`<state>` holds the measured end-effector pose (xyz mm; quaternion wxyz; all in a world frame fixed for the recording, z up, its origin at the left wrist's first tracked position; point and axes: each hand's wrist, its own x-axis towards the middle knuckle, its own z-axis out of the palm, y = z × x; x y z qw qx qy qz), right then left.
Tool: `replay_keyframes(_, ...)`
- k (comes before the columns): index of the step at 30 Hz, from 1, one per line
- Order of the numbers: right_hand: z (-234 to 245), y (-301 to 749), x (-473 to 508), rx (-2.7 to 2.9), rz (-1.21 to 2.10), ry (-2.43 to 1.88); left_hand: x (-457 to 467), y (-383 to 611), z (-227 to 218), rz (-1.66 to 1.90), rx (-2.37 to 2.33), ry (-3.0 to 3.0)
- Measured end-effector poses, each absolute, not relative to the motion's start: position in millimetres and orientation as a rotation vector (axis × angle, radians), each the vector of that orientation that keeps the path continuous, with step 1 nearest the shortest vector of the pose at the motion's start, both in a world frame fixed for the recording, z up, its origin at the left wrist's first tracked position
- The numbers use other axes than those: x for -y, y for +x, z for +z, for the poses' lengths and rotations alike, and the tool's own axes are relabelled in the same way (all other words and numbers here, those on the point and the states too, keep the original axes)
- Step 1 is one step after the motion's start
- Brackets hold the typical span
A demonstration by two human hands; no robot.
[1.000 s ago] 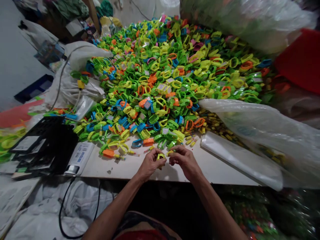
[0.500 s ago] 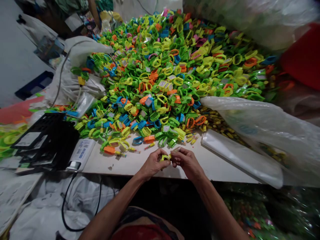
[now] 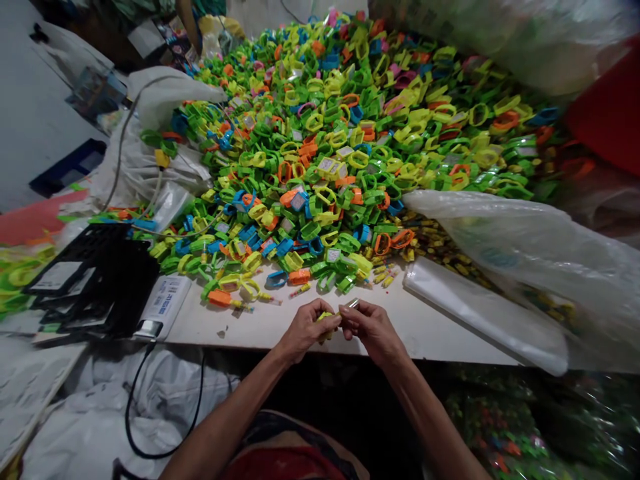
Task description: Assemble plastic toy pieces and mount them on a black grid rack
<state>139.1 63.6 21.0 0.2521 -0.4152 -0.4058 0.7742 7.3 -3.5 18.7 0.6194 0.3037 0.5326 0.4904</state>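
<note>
Over the front edge of the white table, my left hand [image 3: 306,328] is closed on a yellow plastic toy watch [image 3: 326,316], mostly covered by the fingers. My right hand [image 3: 373,325] pinches a small clear tube [image 3: 351,304] right beside the watch. Whether tube and watch are joined cannot be made out. Just beyond the hands spreads a big heap of toy watches [image 3: 320,167] in green, yellow, orange and blue. A thin tube with coloured contents [image 3: 300,291] lies by itself in front of the heap. An orange watch [image 3: 220,298] with a similar tube at its end lies to the left.
Black plastic trays [image 3: 95,280] are stacked at the left, beside a white box [image 3: 165,303] with a black cable. On the right, a roll of clear plastic [image 3: 480,317] and a large clear bag [image 3: 540,247] cover part of the small yellow tubes [image 3: 440,247].
The yellow watch has turned in my left fingers and shows less now. My right hand has shifted slightly, its clear tube still pinched close to the watch.
</note>
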Motion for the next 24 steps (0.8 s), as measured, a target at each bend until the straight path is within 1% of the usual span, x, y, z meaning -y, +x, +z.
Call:
replay_keyframes(2, 21, 138, -57, 1.16, 1.988, -1.17, 4, 8, 13, 1.131, -1.255, 0.731)
replay_keyframes(5, 21, 132, -48, 1.307, 1.721, -1.225, 7, 4, 4, 1.134, -1.281, 0.796)
replay_keyframes(7, 17, 125, -45, 1.401, 1.676, -1.203, 11, -11, 2, 1.14, -1.368, 0.892)
replay_keyframes(9, 8, 115, -46, 1.512, 1.724, -1.151, 19, -36, 5, 1.129, -1.634, 1.055)
replay_keyframes(11, -2, 102, -51, 1.742, 1.635, -1.119, 26, -69, 14, 1.06, -2.068, 1.246)
replay_keyframes(13, -10, 87, -57, 2.112, 1.311, -1.118, 29, -97, 23, 0.89, -2.506, 1.439)
replay_keyframes(15, -15, 70, -63, 2.523, 0.916, -1.084, 24, -112, 28, 0.653, -2.735, 1.631)
replay_keyframes(17, -14, 55, -69, 2.819, 0.648, -1.015, 11, -112, 24, 0.442, -2.72, 1.812)
replay_keyframes(20, -9, 45, -76, 2.958, 0.494, -0.965, -10, -99, 3, 0.267, -2.574, 2.015)
replay_keyframes(22, -5, 50, -77, 2.936, 0.474, -1.031, -16, -95, -14, 0.278, -2.573, 2.092)
replay_keyframes(24, -4, 60, -76, 2.892, 0.478, -1.154, -19, -100, -31, 0.416, -2.593, 2.147)
